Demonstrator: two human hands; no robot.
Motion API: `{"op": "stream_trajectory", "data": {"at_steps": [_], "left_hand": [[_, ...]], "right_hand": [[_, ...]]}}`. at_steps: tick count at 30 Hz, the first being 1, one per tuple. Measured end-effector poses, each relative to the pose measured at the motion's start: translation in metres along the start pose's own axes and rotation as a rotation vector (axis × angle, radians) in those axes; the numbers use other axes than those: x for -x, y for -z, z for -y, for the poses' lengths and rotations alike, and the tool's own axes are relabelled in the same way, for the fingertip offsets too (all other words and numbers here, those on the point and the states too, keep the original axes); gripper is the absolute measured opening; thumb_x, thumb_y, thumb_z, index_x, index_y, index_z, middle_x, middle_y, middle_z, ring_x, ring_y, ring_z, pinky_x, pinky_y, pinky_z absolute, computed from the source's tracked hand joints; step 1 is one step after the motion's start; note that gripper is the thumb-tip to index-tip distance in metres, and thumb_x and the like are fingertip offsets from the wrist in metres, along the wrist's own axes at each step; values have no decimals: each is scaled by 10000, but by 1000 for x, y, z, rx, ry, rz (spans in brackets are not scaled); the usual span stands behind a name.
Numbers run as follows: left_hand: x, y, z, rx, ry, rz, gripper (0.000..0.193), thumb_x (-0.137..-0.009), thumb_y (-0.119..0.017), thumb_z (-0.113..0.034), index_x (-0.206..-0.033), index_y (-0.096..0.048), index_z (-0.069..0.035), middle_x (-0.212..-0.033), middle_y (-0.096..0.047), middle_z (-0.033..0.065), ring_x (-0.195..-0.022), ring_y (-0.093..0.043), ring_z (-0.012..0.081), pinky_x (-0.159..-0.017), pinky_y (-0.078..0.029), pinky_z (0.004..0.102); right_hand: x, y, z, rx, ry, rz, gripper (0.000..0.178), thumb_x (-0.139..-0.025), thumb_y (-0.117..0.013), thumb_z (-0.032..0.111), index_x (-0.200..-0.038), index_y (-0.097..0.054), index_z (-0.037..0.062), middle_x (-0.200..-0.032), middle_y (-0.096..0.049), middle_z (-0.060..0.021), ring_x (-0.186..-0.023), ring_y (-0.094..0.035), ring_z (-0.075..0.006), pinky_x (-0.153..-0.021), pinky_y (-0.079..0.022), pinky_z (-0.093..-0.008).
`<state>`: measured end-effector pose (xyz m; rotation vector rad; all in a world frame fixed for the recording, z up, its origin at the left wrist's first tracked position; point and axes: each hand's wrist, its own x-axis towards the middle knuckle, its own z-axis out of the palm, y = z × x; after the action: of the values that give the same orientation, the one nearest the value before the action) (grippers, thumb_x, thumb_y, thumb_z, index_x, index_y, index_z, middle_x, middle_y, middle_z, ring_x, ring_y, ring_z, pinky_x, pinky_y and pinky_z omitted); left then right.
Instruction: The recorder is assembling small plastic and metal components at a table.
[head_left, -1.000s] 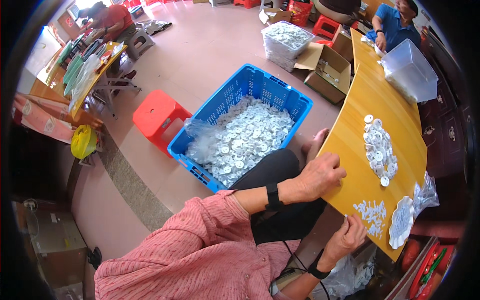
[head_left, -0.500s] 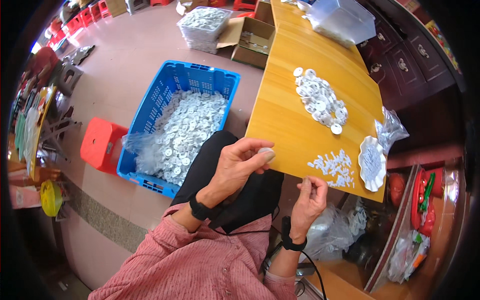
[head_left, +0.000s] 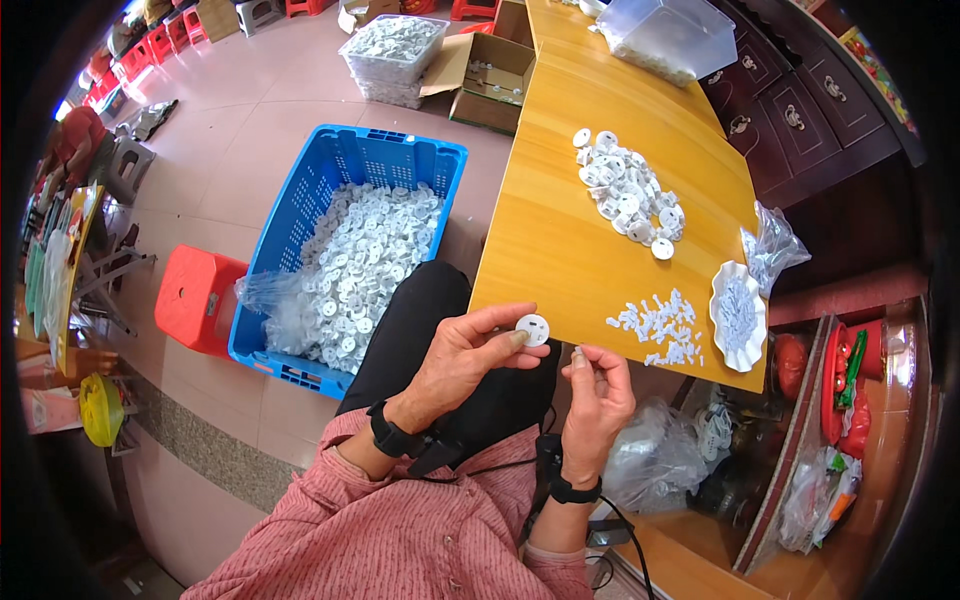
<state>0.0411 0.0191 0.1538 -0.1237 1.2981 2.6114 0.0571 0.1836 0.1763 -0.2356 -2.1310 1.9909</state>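
Observation:
Between the thumb and fingers of my left hand point(head_left: 455, 360) is a round white plastic disc point(head_left: 533, 330), its flat face with a small dark slot turned up. My right hand point(head_left: 597, 395) is just right of it, thumb and forefinger pinched together. A tiny pale piece seems to show at those fingertips, too small to name. On the yellow wooden table point(head_left: 530, 220), small white plastic pieces point(head_left: 660, 325) lie scattered near the front edge. A scalloped white dish point(head_left: 758, 345) beside them holds more. Farther back sits a pile of white discs point(head_left: 630, 190).
A blue crate point(head_left: 262, 270) full of white discs stands on the floor at my left, beside a red stool point(head_left: 195, 300). A clear tub point(head_left: 670, 38) is at the table's far end. An open carton point(head_left: 490, 80) and a filled clear box point(head_left: 395, 55) stand beyond.
My left hand has turned the disc so its face shows. My right hand has moved left and up, closer to the disc. The whole view has shifted slightly.

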Motion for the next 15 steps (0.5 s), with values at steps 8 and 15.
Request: {"op": "stream_trajectory", "data": {"at_steps": [8, 15], "left_hand": [[2, 2, 1, -61, -22, 35, 376, -981, -597, -8, -1352, -558, 32, -1215, -665, 160, -1075, -691, 233, -901, -602, 316], [4, 5, 5, -111, -51, 85, 370, -969, -613, 0, -1335, -579, 32, -1173, -690, 135, -1035, -694, 180, -885, -598, 284]], "right_hand": [[4, -13, 2, -81, 4, 90, 97, -935, -624, -40, -1030, -641, -26, -943, -629, -30, -816, -601, -84, -733, -492, -212], [2, -14, -4, 87, 93, 100, 82, -914, -646, -41, -985, -685, -30, -937, -627, -43, -814, -596, -93, -724, -486, -226]]}}
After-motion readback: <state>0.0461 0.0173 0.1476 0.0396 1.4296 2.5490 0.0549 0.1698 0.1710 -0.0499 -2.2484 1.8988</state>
